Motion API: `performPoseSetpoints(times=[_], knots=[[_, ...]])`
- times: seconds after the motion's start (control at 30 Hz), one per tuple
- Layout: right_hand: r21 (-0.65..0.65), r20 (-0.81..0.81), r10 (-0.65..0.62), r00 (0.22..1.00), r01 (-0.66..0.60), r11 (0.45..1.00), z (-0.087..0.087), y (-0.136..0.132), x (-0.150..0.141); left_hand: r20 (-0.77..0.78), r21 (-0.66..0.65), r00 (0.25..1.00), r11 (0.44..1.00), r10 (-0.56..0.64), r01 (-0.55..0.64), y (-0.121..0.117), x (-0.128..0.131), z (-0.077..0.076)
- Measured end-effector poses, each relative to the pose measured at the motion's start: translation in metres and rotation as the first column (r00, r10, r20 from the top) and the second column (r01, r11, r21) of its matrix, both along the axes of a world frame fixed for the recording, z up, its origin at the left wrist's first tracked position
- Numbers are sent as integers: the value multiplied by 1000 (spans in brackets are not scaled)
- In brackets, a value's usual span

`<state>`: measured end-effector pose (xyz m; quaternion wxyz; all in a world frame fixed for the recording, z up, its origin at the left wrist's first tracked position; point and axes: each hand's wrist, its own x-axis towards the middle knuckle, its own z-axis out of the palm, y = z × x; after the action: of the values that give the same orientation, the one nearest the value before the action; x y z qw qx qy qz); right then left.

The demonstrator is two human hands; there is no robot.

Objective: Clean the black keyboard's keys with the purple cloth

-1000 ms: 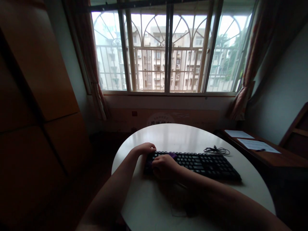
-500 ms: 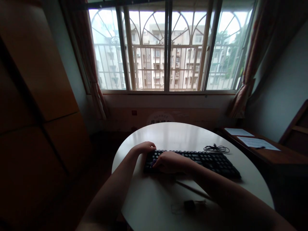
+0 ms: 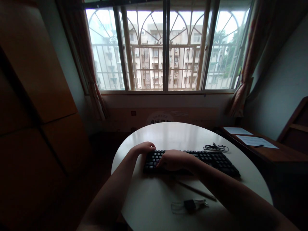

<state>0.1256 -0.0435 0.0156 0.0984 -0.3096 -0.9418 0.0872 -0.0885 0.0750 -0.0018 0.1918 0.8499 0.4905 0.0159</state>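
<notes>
A black keyboard (image 3: 223, 162) lies across the white round table. My left hand (image 3: 145, 147) is at its far left corner, fingers closed on the edge there. Over the left part of the keys is my right hand (image 3: 176, 159), closed with the fingertips pointing down at the lower rows. A small bit of dark purple shows at those fingertips; what it is I cannot make out. In front of the keyboard lie a thin stick-like tool (image 3: 197, 190) and a small black piece with wire loops (image 3: 190, 205).
The keyboard's coiled cable (image 3: 216, 147) rests behind its right end. The round white table (image 3: 173, 134) has a curved edge. To the right, a brown wooden table (image 3: 286, 155) carries paper sheets (image 3: 257, 141) and a dark pen. A wardrobe (image 3: 55, 96) stands left; a barred window is ahead.
My right hand has shifted slightly right along the keys, uncovering more of them on the left. My left hand stays at the corner. The view has turned a little.
</notes>
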Motion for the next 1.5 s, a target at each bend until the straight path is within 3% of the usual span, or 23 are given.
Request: performPoseSetpoints(times=[0.13,0.23,0.4,0.63,0.8,1.07,1.3,1.5], knots=[[-46,24,6,1000,-5,999,3,-1,3,8,6,1000,1000,0,0,-2,0,0],[4,38,-39,999,39,999,1,-4,-2,10,17,1000,1000,-4,4,-2,0,0],[62,-18,-3,1000,4,998,-1,-10,-13,2,18,1000,1000,2,-2,-1,0,1],[-48,84,-6,996,10,999,7,-13,-10,6,-4,1000,1000,12,-12,-1,0,0],[-157,106,71,992,-54,986,7,-7,-1,16,-7,1000,1000,16,-16,-2,-1,1],[-100,71,80,994,-73,992,9,-11,1,13,-14,1000,1000,21,-21,0,0,0],[-117,93,-2,996,13,993,22,-7,7,14,-13,1000,1000,16,-16,0,1,0],[-169,280,-58,958,109,980,33,-1,13,17,-10,1000,1000,15,-14,0,0,0]])
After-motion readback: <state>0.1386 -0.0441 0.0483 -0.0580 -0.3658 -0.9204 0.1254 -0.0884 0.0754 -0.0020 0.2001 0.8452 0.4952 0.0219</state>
